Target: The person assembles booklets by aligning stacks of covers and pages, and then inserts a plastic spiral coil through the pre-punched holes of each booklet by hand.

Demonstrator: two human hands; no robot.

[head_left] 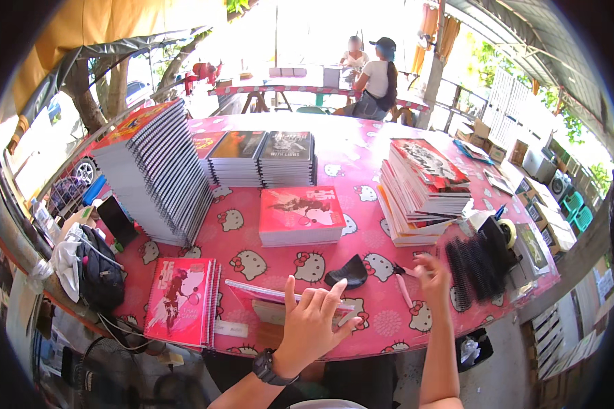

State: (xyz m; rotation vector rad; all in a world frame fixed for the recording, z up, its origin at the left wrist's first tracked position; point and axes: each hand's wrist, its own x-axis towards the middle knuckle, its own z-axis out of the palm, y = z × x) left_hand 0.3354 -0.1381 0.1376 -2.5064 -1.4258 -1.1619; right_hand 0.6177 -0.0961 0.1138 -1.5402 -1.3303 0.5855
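Note:
My left hand (314,317), with a black watch on its wrist, is at the table's near edge with its fingers spread. It lies in front of a tilted pink-covered book (256,292), hiding much of it. My right hand (432,276) is raised to the right, its fingers bent and blurred. Beside it are pliers with pink handles (404,289) and a heap of black spiral binding coils (481,269). A black wedge-shaped object (346,271) lies beyond my left hand. Several red spiral-bound notebooks (179,300) lie to the left.
A tall stack of spiral notebooks (153,177) rises at the left, with shorter stacks (286,163) behind. An unbound pile (301,221) sits mid-table; another book stack (423,194) stands right. A tape roll (507,233) and black bag (99,269) flank the sides. Two people are far back.

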